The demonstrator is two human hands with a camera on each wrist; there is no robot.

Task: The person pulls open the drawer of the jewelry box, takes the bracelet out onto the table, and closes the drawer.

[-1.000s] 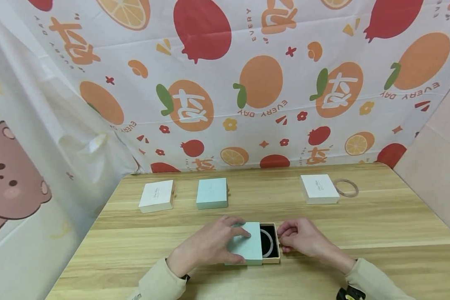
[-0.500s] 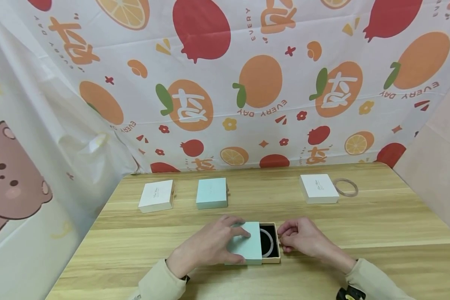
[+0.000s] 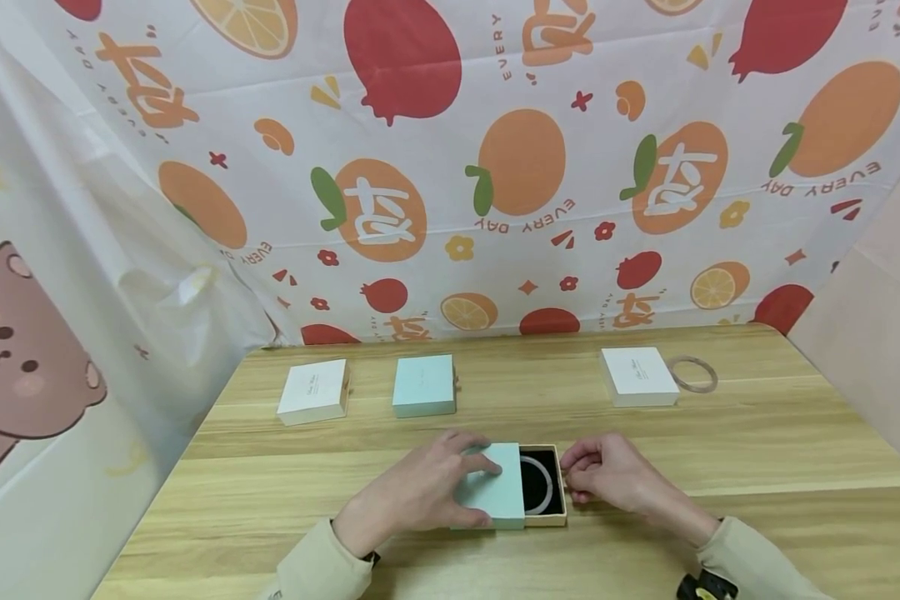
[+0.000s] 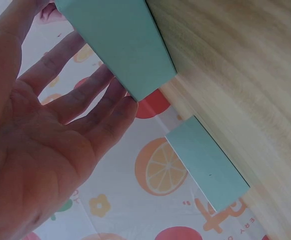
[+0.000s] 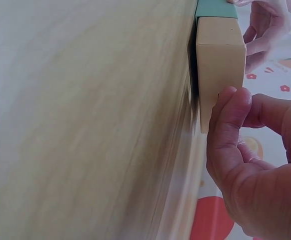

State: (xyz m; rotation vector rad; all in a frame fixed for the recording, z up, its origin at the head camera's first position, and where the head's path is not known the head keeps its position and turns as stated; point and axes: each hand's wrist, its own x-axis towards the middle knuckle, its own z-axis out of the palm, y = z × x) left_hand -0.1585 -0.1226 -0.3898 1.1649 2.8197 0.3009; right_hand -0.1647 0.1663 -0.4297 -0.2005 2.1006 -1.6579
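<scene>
A mint-green drawer box (image 3: 508, 492) lies on the table in the head view. Its sleeve is held by my left hand (image 3: 423, 487), thumb at the near edge and fingers over the top and far side. Out of the sleeve's right side sticks a cream drawer (image 3: 546, 522) with black lining, and a pale bangle (image 3: 549, 487) lies in it, partly covered by the sleeve. My right hand (image 3: 611, 475) pinches at the drawer's front end. The right wrist view shows thumb and fingertips together at the cream drawer front (image 5: 220, 65); the pull itself is hidden.
Behind stand a white box (image 3: 313, 393) at left, a second mint box (image 3: 424, 385), and another white box (image 3: 639, 377) at right. A loose bangle (image 3: 708, 379) lies beside that last box. A fruit-print cloth (image 3: 525, 275) hangs at the table's back edge.
The right hand has moved slightly to the right, and the drawer has slid a little further out, showing more of the bangle. The left hand and sleeve have stayed in place.
</scene>
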